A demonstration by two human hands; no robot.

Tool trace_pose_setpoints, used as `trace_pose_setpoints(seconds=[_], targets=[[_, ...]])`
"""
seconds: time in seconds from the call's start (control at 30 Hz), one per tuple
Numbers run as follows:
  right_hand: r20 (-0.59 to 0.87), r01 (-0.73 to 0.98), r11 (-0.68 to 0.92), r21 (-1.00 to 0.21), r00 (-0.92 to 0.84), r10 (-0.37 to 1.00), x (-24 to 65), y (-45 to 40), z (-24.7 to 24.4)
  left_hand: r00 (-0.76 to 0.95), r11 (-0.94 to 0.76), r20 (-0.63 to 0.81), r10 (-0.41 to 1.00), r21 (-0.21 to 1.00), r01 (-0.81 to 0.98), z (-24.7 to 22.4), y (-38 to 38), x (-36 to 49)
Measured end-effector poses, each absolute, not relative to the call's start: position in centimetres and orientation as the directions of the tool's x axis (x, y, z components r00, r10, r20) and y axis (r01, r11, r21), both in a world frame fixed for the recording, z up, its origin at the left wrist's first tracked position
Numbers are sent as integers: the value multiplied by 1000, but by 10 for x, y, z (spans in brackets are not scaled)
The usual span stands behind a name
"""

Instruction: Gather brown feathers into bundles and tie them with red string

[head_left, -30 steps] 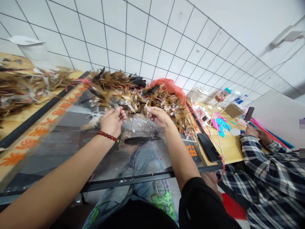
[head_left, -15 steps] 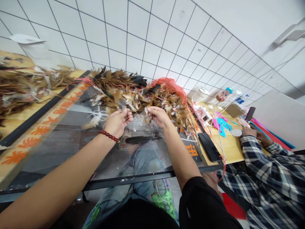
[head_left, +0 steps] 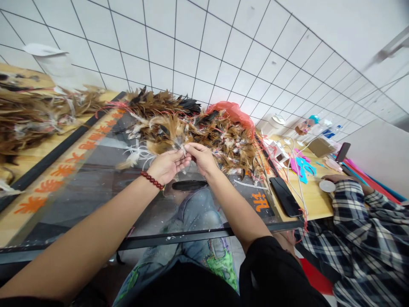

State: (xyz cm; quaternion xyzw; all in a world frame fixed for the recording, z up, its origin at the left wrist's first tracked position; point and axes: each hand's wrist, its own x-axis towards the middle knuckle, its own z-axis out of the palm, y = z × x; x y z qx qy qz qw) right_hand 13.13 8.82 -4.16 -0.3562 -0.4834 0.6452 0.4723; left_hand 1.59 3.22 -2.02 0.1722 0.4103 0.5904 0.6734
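Observation:
My left hand (head_left: 171,166) is closed around the base of a small bunch of brown feathers (head_left: 174,130), whose tips fan upward. Finger to finger with it, my right hand (head_left: 203,160) pinches at the pale, fluffy quill end of the same bunch; the exact grip is partly hidden by the fingers. Just below the hands a long black feather (head_left: 189,185) lies on the glass tabletop (head_left: 105,192). Left of them rests a white wispy feather (head_left: 136,157). Behind spreads a heap of brown feathers (head_left: 230,143) tied with pink string.
A red plastic bag (head_left: 231,111) lies behind the heap. More feathers (head_left: 35,117) cover the left table. On the right are a black phone (head_left: 285,197), white cables, pink and blue pieces (head_left: 302,167), and a co-worker's plaid sleeve (head_left: 348,202).
My hands have come together from slightly apart, the right moving left to meet the feather bunch. The view has shifted a little. The co-worker's hands have moved slightly.

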Motion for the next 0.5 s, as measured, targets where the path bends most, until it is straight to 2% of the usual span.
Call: trace_pose_setpoints(seconds=[0.13, 0.27, 0.5], targets=[[-7, -257, -86, -962, -296, 955, 131, 86, -39, 0, 259, -327, 945, 750, -608, -24, 32, 16], [61, -232, 0, -973, -256, 965, 132, 90, -41, -5, 248, -313, 950, 762, -599, -28, 34, 15], [89, -161, 101, -982, 80, 993, 150, 112, -40, -53, 187, -280, 959, 760, -622, -27, 36, 13]])
